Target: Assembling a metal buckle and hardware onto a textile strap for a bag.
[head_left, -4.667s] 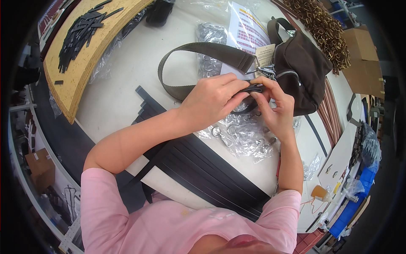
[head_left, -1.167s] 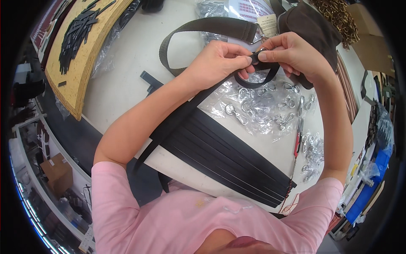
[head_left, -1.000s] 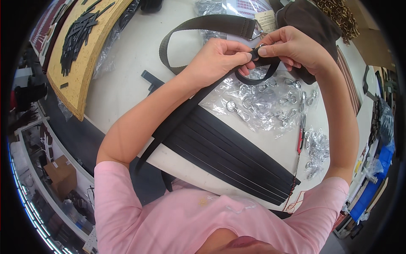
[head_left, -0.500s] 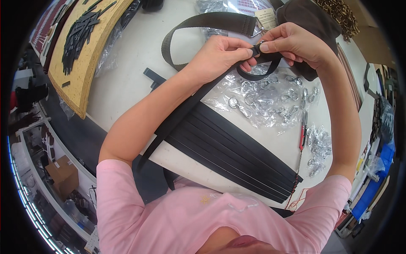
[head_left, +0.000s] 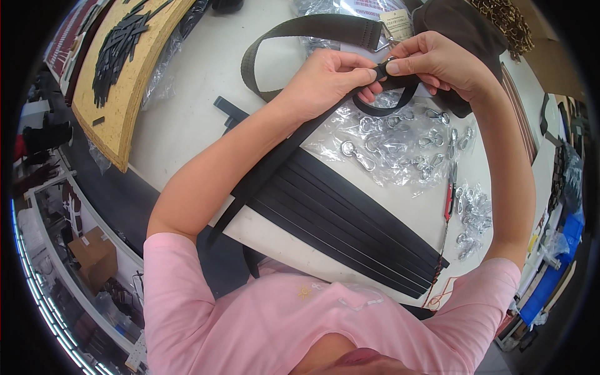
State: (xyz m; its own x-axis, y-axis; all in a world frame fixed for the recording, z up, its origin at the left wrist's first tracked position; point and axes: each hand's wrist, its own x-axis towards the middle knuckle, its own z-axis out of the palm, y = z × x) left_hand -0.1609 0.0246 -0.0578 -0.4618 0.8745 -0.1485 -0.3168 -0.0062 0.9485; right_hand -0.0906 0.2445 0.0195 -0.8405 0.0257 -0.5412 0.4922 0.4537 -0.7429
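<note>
My two hands have lifted slightly; left hand [head_left: 325, 81] and right hand [head_left: 437, 62] both pinch one black strap [head_left: 350, 103] above the tabletop [head_left: 187, 106], fingers closed tight.

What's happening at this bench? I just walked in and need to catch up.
A person in a pink shirt holds a black strap pinched between the left hand and right hand, above a white table. Below lie metal snap hooks in clear plastic and a row of black straps. A brown bag sits behind.
</note>
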